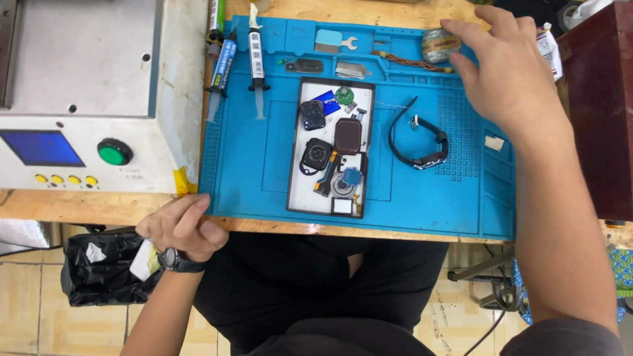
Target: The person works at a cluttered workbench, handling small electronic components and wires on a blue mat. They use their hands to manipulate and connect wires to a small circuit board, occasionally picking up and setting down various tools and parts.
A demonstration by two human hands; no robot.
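Your wooden bench carried a grey machine with a blue screen and green button on its left end, its side just beside the left edge of the blue work mat. The mat ran nearly to the bench's front edge, only a thin wood strip showing. A white tray of watch parts sat mid-mat; left of it the mat was bare up to the edge, and the front right of the mat was bare too. A black watch strap lay right of the tray, well apart from the mat's right edge. Two syringes lay at the mat's back left corner.

Your right hand sat at the mat's back right corner, fingers spread, fingertips touching a small round roll on the back edge, not clamped on it. Your left hand, with wristwatch, rested curled on the bench's front edge by the mat's front left corner, holding nothing. A black bag hung below.
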